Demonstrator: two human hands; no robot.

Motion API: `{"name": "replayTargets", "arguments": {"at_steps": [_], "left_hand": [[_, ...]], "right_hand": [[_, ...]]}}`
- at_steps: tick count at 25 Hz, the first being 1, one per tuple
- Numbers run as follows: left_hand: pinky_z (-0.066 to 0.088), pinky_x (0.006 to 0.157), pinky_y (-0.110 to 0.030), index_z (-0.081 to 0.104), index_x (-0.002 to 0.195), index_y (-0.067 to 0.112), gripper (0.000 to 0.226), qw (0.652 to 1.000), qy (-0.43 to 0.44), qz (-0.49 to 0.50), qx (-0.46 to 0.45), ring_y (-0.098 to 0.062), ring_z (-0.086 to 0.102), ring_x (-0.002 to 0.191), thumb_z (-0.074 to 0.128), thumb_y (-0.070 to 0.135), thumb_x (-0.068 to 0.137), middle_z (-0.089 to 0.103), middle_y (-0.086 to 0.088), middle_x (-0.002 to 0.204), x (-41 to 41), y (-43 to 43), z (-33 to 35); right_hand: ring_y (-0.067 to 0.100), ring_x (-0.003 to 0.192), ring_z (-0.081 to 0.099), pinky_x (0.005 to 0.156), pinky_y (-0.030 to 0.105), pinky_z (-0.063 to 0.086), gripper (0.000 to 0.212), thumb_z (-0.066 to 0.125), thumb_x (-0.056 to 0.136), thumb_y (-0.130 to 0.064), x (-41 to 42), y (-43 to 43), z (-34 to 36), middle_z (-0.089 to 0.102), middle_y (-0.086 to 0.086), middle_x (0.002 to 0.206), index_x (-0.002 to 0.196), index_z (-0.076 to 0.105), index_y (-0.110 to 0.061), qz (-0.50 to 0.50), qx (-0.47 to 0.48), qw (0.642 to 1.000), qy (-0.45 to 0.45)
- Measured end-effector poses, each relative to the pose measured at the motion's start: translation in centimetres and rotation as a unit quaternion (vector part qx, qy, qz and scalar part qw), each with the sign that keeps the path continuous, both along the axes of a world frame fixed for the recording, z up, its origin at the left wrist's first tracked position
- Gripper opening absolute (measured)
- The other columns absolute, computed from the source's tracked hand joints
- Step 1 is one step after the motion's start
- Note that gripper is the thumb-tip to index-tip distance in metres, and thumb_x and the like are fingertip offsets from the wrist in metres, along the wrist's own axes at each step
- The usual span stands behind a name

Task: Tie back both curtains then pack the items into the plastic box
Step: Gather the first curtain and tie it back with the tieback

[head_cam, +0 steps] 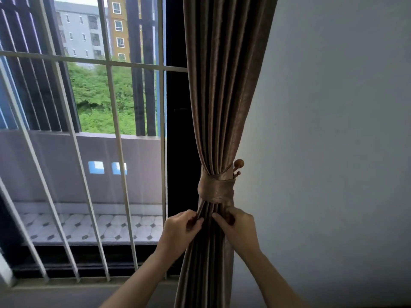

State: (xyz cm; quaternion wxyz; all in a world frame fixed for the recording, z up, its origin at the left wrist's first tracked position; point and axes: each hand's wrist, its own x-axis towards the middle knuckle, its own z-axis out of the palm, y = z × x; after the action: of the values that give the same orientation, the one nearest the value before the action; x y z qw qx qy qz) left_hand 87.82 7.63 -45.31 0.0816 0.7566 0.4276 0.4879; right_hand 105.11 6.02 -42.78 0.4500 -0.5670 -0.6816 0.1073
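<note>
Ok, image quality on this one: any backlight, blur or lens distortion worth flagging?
Head view: daylight behind the window bars backlights the scene, so the curtain, its tieback, the left hand and the right hand look dim but readable; the wide lens splays the bars outward; lower-left bars are slightly smeared.

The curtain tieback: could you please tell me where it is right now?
In the head view, right of centre, the tieback wraps the gathered curtain, hooked on the wooden knob by the wall, just above the left hand and right hand.
</note>
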Motion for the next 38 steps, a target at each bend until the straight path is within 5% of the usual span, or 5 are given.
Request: {"name": "replayTargets", "arguments": {"at_steps": [10, 16, 26, 33, 38], "left_hand": [[0.035, 0.051, -0.015, 0.054, 0.076, 0.012, 0.015, 0.996, 0.049, 0.044, -0.058, -0.010, 0.047, 0.055, 0.064, 0.019, 0.085, 0.049, 0.009, 0.063, -0.3, -0.8, -0.7], [0.029, 0.050, -0.021, 0.042, 0.071, 0.016, 0.023, 0.970, 0.149, 0.106, -0.157, -0.016, 0.047, 0.057, 0.052, 0.018, 0.092, 0.040, 0.009, 0.058, -0.5, -1.1, -2.9], [0.031, 0.055, -0.028, 0.041, 0.075, 0.013, 0.019, 0.967, 0.134, 0.151, -0.154, -0.025, 0.051, 0.062, 0.045, 0.009, 0.093, 0.049, -0.004, 0.070, -0.7, -2.2, -2.1], [0.044, 0.055, -0.033, 0.049, 0.077, 0.011, 0.022, 0.968, 0.138, 0.111, -0.177, -0.024, 0.055, 0.065, 0.055, 0.029, 0.089, 0.052, 0.001, 0.068, -1.2, -2.9, -2.1], [0.048, 0.055, -0.034, 0.058, 0.077, 0.005, 0.026, 0.987, 0.102, 0.100, -0.079, -0.023, 0.056, 0.059, 0.056, 0.027, 0.091, 0.057, -0.004, 0.067, -0.3, -1.1, 0.1]], "right_hand": [[0.013, 0.070, 0.061, 0.064, 0.024, 0.048, 0.018, 0.065, 0.085, -0.033, 1.8, -1.0, -0.8, 0.066, -0.002, 0.079, 0.086, 0.065, -0.015, -0.052, -0.059, 0.997, -0.008], [0.000, 0.048, 0.041, 0.044, 0.011, 0.031, 0.044, 0.063, 0.086, -0.030, 0.6, -2.0, -4.3, 0.042, -0.015, 0.055, 0.056, 0.031, -0.030, -0.062, -0.120, 0.985, -0.103], [0.027, 0.062, 0.055, 0.050, 0.029, 0.040, 0.031, 0.054, 0.089, -0.020, 4.5, -1.0, -3.7, 0.052, 0.002, 0.062, 0.062, 0.041, -0.014, -0.152, -0.139, 0.971, -0.123], [0.015, 0.071, 0.059, 0.066, 0.025, 0.045, 0.022, 0.065, 0.084, -0.034, 4.0, -2.8, -4.6, 0.062, -0.003, 0.079, 0.090, 0.064, -0.014, -0.077, -0.117, 0.988, -0.071], [0.014, 0.059, 0.058, 0.055, 0.013, 0.039, 0.024, 0.065, 0.086, -0.031, 2.0, -1.2, -2.4, 0.067, 0.001, 0.070, 0.083, 0.069, -0.007, -0.072, 0.023, 0.995, -0.064]]}}
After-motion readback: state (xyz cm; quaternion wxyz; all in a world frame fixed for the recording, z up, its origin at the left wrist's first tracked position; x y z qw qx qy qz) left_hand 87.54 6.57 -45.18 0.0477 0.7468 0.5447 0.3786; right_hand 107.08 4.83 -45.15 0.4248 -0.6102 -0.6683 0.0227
